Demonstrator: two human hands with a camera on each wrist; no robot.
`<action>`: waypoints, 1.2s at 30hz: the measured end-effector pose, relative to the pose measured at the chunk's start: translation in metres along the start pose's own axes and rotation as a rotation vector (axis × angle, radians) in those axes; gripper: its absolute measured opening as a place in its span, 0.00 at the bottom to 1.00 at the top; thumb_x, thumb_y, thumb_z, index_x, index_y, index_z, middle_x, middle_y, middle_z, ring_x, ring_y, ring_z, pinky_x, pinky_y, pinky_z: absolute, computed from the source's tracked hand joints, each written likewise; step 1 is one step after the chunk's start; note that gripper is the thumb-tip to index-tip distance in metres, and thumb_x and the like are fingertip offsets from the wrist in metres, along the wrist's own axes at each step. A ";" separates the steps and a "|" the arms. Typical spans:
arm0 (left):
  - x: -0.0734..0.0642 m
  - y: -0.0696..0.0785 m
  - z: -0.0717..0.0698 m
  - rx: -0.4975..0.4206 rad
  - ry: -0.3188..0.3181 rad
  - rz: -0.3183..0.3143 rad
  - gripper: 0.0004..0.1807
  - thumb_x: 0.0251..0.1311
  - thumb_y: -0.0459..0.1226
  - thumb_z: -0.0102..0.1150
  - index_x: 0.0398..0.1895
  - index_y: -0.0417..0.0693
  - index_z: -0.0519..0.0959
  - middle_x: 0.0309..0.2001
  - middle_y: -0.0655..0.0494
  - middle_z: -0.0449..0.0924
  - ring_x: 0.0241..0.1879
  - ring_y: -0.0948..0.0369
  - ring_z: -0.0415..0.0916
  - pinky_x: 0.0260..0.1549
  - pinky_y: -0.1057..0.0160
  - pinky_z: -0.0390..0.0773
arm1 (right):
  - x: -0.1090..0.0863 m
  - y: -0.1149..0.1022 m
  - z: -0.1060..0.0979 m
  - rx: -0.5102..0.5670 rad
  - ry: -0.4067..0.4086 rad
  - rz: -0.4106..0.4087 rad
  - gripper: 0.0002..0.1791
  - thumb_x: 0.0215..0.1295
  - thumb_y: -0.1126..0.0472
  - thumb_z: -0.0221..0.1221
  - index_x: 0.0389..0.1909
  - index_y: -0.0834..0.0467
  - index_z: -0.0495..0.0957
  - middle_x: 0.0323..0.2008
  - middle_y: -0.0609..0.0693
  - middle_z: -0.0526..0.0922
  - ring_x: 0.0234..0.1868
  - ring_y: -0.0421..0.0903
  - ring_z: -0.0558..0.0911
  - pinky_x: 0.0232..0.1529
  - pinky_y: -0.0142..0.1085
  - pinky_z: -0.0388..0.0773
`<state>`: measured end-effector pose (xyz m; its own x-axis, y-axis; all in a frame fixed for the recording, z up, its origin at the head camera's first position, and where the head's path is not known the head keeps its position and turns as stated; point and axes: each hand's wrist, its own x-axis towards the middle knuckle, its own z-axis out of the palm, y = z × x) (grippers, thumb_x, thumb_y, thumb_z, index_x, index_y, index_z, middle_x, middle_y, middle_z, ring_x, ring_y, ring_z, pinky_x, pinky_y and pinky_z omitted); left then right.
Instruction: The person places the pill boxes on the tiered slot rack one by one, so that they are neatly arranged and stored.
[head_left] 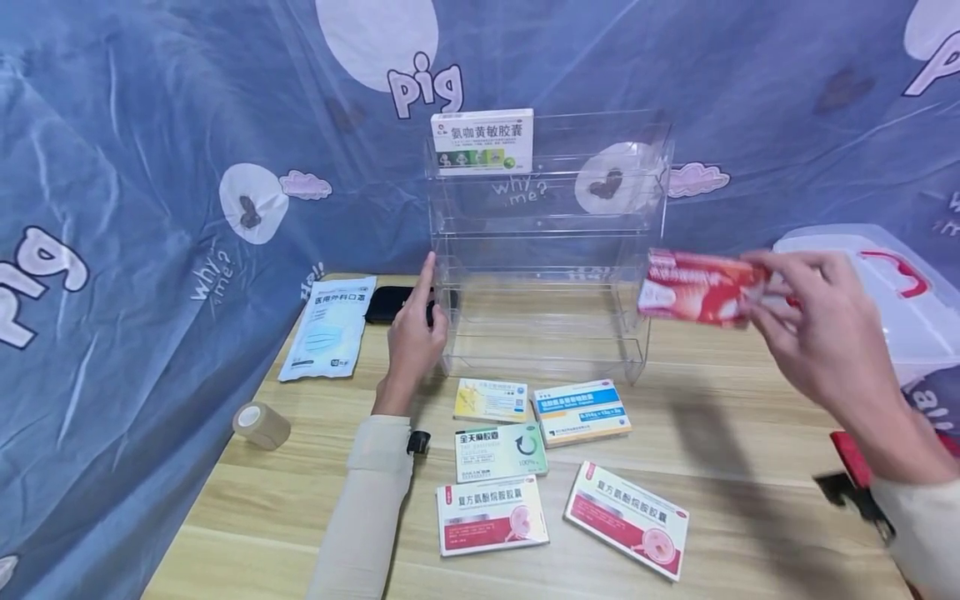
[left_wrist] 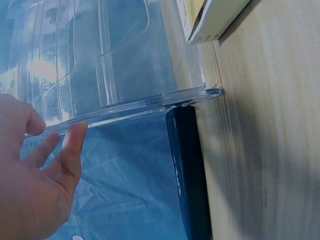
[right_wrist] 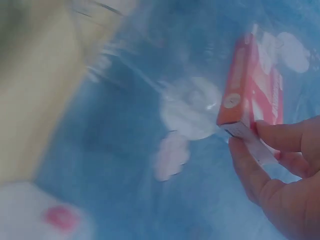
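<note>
My right hand (head_left: 825,321) holds up a red and white medicine box (head_left: 690,287) by its right end, just right of the clear tiered display rack (head_left: 540,225). In the right wrist view, the thumb and fingers pinch the end of this box (right_wrist: 239,82). My left hand (head_left: 415,337) touches the rack's left side, its index finger extended along the panel; in the left wrist view the fingertips (left_wrist: 76,134) are right at the panel edge. A white and green medicine box (head_left: 482,143) stands on the rack's top tier, at the left.
Several medicine boxes lie before the rack, among them a yellow one (head_left: 491,400) and a blue-orange one (head_left: 582,412). At left are a mask packet (head_left: 327,329), a tape roll (head_left: 262,426) and a black case (head_left: 387,303). A white lidded container (head_left: 873,250) stands at right.
</note>
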<state>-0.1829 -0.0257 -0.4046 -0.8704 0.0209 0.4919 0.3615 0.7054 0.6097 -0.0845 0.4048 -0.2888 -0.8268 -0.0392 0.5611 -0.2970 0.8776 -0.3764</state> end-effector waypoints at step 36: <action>0.000 -0.007 0.000 0.005 -0.001 0.012 0.46 0.75 0.29 0.51 0.89 0.71 0.48 0.84 0.54 0.63 0.18 0.58 0.58 0.18 0.60 0.65 | 0.220 -0.055 0.057 0.063 -0.129 0.104 0.30 0.81 0.64 0.46 0.82 0.52 0.66 0.70 0.61 0.57 0.78 0.63 0.66 0.73 0.63 0.74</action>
<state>-0.1854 -0.0303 -0.4093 -0.8664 0.0303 0.4984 0.3702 0.7089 0.6004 -0.2780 0.3208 -0.1869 -0.9078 -0.0143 0.4192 -0.2327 0.8486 -0.4751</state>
